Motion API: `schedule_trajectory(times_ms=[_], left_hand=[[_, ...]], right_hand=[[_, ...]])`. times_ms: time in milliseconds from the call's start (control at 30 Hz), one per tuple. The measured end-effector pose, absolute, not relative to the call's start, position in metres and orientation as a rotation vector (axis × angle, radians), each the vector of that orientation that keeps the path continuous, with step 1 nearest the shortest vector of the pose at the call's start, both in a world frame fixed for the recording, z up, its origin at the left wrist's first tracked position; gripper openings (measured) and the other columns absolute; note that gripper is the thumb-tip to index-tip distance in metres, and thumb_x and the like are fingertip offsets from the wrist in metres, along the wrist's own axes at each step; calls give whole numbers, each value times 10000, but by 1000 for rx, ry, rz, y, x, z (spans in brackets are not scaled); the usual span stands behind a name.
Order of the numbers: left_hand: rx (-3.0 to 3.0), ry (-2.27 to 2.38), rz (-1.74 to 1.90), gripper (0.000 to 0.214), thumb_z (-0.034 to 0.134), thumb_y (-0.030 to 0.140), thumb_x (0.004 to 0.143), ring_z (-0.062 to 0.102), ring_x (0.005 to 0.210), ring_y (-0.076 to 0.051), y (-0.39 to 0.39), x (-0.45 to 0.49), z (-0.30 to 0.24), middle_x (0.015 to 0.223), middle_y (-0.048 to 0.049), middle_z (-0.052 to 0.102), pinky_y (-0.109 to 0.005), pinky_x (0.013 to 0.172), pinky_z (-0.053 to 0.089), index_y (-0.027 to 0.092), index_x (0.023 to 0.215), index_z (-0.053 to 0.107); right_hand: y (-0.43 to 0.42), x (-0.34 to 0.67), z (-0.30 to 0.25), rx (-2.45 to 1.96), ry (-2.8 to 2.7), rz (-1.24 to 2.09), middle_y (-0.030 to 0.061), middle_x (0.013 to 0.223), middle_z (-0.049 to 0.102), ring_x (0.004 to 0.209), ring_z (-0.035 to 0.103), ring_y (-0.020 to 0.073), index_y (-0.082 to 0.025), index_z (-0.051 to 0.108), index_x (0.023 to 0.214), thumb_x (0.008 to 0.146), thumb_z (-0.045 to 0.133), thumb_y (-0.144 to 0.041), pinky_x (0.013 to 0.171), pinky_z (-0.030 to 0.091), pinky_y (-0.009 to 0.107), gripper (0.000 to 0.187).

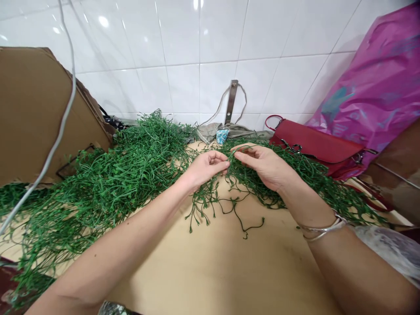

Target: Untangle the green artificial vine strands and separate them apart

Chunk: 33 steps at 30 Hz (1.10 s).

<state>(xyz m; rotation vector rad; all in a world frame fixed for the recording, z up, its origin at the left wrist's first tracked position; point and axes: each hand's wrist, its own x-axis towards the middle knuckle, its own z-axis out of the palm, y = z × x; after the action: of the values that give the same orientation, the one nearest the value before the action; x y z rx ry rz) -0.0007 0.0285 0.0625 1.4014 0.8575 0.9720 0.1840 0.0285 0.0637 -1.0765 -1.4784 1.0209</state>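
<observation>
My left hand [211,167] pinches a thin green plastic stem [231,156] between thumb and fingers. Close beside it, my right hand [262,164] is closed on the upper part of the same green strands. Forked sprigs [203,205] hang below my left hand toward the tabletop. To the left lies a big heap of green artificial stems [131,162]. A second pile of green stems [308,179] spreads behind and under my right hand. One loose dark sprig [244,225] rests on the wood in front of both hands.
A cardboard box [42,113] stands at left, with a white cable [67,109] hanging before it. By the tiled wall are a blue patterned cup [222,135] and a metal bracket [231,100]. A red handbag [321,142] and a pink plastic bag [374,92] sit at right.
</observation>
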Motion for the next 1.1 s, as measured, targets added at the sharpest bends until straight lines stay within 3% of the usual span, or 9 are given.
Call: schedule_trajectory(times_ms=[200,400,533,667,867,1100], left_hand=[[1364,859,1039,166,712,221,829,587,615,-72,2,-30,41,674,43,626,-225,671,449,142,853,568],[1293,899,1186,286,802,324,748,597,667,-91,-8,-49,17,725,17,649,-233,698,446,147,820,590],[1282,860,1188,337,812,381,738,589,688,-100,-10,-45,4,729,13,642,-240,710,433,152,827,583],[1302,762,1105,373,798,434,757,555,670,-91,-12,-41,-5,725,26,615,-237,684,406,159,853,565],[1336,767,1076,327,780,403,784,514,689,-83,-15,-44,-5,753,33,580,-231,685,388,160,847,571],[1319,842,1048,305,779,370,789,517,648,-84,-20,-44,-1,691,38,581,-231,652,394,163,782,555]], right_hand=[[15,157,55,-1092,-1490,1199,15,796,684,782,622,184,-209,662,882,678,808,-419,748,513,339,327],[5,134,42,-1203,-1520,779,52,869,652,820,599,195,-208,613,859,744,736,-373,794,517,360,236],[-11,127,32,-1310,-1610,717,57,845,641,753,583,189,-208,637,867,812,657,-394,744,511,359,195],[-30,124,25,-1370,-1731,681,72,885,667,811,594,209,-217,692,834,844,586,-369,754,497,360,186],[-42,132,11,-1300,-1514,995,21,818,662,734,579,174,-224,686,907,794,696,-458,669,461,312,260],[-35,138,5,-1246,-1353,1173,-3,757,619,701,546,153,-222,637,804,729,759,-415,650,433,293,241]])
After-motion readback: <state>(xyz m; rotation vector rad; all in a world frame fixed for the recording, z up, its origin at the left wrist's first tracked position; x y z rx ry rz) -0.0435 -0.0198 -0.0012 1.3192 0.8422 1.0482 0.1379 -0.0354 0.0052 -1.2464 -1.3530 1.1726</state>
